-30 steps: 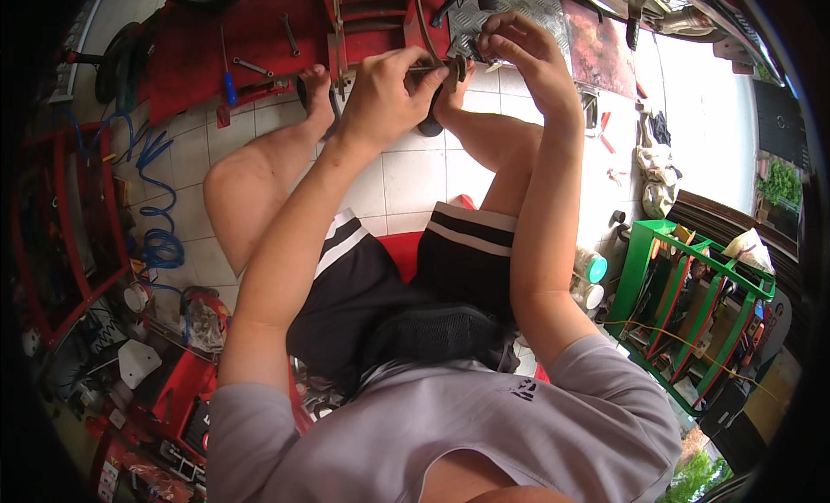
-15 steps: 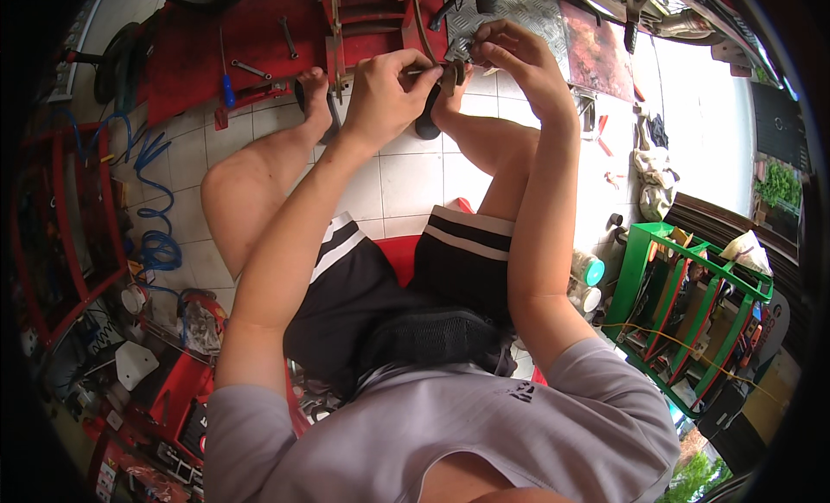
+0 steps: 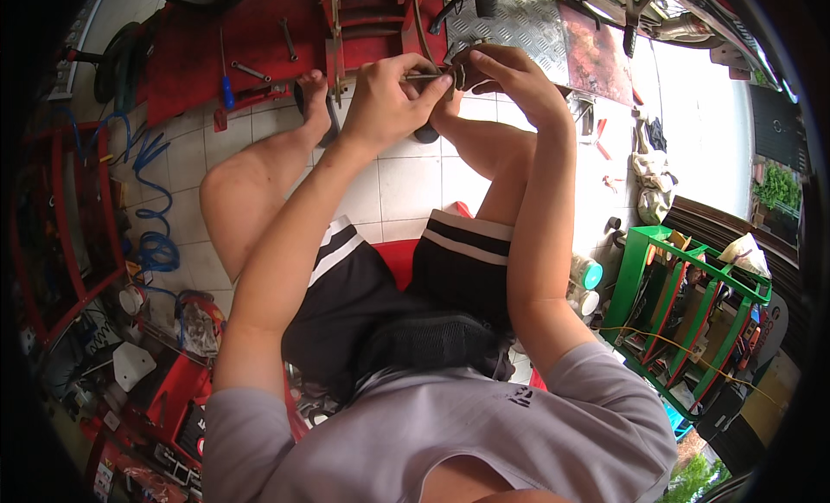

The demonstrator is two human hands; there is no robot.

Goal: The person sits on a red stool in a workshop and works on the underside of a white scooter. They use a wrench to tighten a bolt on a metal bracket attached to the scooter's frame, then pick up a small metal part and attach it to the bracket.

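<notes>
In front of me, above the tiled floor, my left hand (image 3: 385, 101) is closed in a pinch, thumb and fingers on a thin metal rod (image 3: 424, 76). The rod's right end meets a small, dark, worn metal part (image 3: 461, 76); whether the two are joined I cannot tell. My right hand (image 3: 517, 81) has its fingers bent over the right side of that part, with thumb and forefinger at its upper edge. Its fingertips are partly hidden.
A red work platform (image 3: 251, 40) lies ahead, bearing a blue-handled screwdriver (image 3: 227, 91) and two wrenches (image 3: 251, 70). Right of it is a patterned metal plate (image 3: 510, 27). A green rack (image 3: 692, 304) stands right; a coiled blue hose (image 3: 160, 250) lies left.
My right hand has come down and its fingers have curled in against the small metal part. My left hand has shifted slightly right, and more of the rod shows.
</notes>
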